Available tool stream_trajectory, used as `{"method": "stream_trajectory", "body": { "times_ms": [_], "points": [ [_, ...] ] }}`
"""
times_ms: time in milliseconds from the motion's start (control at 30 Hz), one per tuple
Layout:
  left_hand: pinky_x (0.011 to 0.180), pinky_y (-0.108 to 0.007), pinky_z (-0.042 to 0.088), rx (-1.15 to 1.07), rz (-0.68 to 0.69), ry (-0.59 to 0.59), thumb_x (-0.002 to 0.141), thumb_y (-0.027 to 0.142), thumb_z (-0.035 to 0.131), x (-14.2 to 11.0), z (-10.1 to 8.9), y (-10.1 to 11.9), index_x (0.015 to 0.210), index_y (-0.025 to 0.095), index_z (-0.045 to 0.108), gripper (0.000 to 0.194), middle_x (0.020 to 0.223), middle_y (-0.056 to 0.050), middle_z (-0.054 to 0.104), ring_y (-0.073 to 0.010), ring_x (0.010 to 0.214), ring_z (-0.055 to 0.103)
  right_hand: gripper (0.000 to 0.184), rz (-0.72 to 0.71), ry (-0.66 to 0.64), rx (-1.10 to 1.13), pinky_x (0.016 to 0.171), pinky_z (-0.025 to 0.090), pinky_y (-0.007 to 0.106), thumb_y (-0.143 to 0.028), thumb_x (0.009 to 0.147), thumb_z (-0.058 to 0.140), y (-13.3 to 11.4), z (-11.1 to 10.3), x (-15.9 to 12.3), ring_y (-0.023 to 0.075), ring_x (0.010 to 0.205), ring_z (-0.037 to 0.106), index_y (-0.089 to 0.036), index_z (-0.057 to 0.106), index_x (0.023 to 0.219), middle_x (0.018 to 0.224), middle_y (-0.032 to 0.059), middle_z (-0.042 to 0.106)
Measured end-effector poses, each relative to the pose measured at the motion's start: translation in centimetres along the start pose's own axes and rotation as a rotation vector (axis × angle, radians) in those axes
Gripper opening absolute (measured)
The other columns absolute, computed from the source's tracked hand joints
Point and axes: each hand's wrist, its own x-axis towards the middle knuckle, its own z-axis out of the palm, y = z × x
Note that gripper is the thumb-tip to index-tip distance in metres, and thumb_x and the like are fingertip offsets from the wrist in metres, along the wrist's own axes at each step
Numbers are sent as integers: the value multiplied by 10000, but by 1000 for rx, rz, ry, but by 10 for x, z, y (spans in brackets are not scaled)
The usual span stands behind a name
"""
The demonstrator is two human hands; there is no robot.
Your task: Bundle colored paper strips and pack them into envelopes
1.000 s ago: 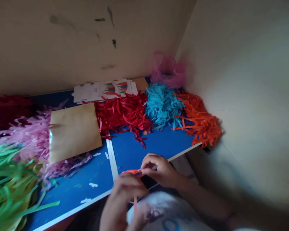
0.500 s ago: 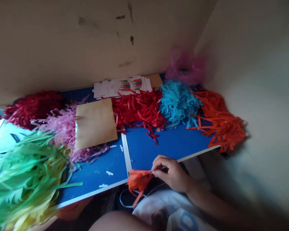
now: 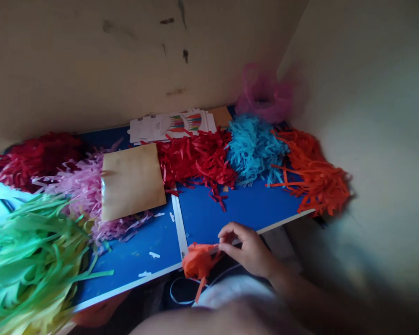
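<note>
My right hand point(image 3: 246, 249) is just off the front table edge, its thumb and fingertips pinched on one end of a bunched orange paper tassel point(image 3: 197, 260). The tassel hangs left of the fingers, with one strip dangling lower. Under it shows a thin white cord loop point(image 3: 176, 293). My left hand is not in view; blurred bare skin point(image 3: 195, 323) crosses the bottom edge, and I cannot tell which part of the body it is. Behind the hand, the blue table point(image 3: 202, 218) carries a pile of red tassels point(image 3: 195, 158).
Along the table lie blue tassels point(image 3: 256, 149), orange tassels point(image 3: 314, 174), pink tassels point(image 3: 80, 186), green tassels point(image 3: 24, 251) and dark red tassels point(image 3: 38, 160). A brown envelope point(image 3: 132, 181) covers some pink ones. Printed cards point(image 3: 153, 128) and a pink plastic bag point(image 3: 265, 102) sit by the wall.
The view has shifted slightly, so the table's contents sit further left. Bare skin at the bottom now covers more of the white printed cloth. My right hand keeps its pinch on the orange tassel.
</note>
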Motion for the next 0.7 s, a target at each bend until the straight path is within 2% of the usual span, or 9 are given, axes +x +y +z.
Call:
{"method": "stream_trajectory", "body": {
  "times_ms": [100, 200, 267, 333, 500, 600, 700],
  "points": [
    [822, -414, 551, 164, 10, 274, 902, 528, 530, 23, -40, -8, 1166, 273, 639, 383, 1161, -125, 675, -276, 1111, 612, 122, 17, 56, -10, 673, 502, 229, -142, 779, 625, -1, -8, -3, 132, 708, 632, -216, 602, 872, 784, -21, 673],
    [765, -325, 542, 510, 67, 496, 904, 376, 593, 24, -63, -15, 998, 245, 671, 179, 1001, -83, 707, -212, 926, 654, 83, 3, 76, -14, 697, 511, 232, -163, 813, 616, -1, -9, -7, 134, 731, 648, -216, 596, 873, 808, -11, 685],
    [680, -246, 527, 672, 127, 526, 910, 311, 598, 17, -69, -17, 911, 234, 668, 104, 860, -36, 709, -155, 771, 659, 72, -2, 62, -16, 707, 512, 230, -165, 822, 614, -1, -7, -8, 132, 741, 652, -215, 600, 872, 816, -7, 688],
    [637, -201, 513, 697, 164, 512, 923, 276, 582, 8, -70, -18, 898, 227, 663, 97, 820, -19, 706, -127, 716, 660, 62, -4, 46, -16, 704, 512, 226, -161, 826, 611, -2, -4, -9, 128, 736, 650, -214, 599, 858, 811, -7, 686],
    [614, -198, 518, 784, 165, 525, 913, 249, 595, -4, -68, -17, 888, 219, 673, 87, 804, -24, 703, -128, 695, 664, 51, 6, 49, -3, 683, 518, 220, -168, 833, 620, -2, 2, -10, 128, 722, 658, -212, 597, 842, 787, -7, 691],
    [732, -240, 559, 864, 281, 591, 900, 192, 598, -3, -65, -19, 923, 213, 668, 77, 873, -40, 715, -149, 807, 687, 53, -44, 77, -36, 685, 523, 223, -166, 843, 613, -1, 3, -13, 128, 717, 664, -214, 591, 850, 787, -6, 690],
    [925, -324, 541, 915, 460, 636, 883, 114, 596, 0, -60, -23, 928, 212, 661, 126, 840, -16, 719, -135, 790, 695, 74, -102, 107, -97, 694, 525, 227, -151, 846, 601, -1, 4, -16, 130, 724, 670, -220, 586, 867, 792, -8, 689]
  ]
}}
